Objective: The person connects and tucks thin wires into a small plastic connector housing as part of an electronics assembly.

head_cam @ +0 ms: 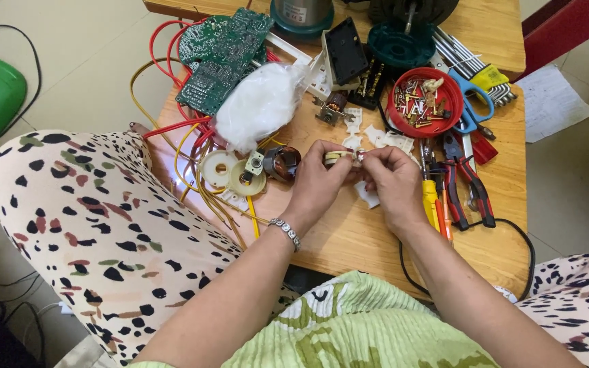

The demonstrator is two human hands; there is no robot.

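Left hand (318,178), right hand (393,182) both pinch small part (346,157); red bowl (401,119) holds screws (417,105).

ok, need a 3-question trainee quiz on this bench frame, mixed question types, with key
1. True or false: the red bowl holds screws and small metal bits.
2. Which lies nearest the right hand? A) the green circuit board B) the yellow-handled screwdriver C) the white plastic bag
3. Fill in: the left hand and the right hand together pinch one small ____ part above the wooden table.

Key
1. True.
2. B; it lies just to the right of that hand, beside the red-handled pliers.
3. Cream-coloured; what kind of part it is cannot be told.
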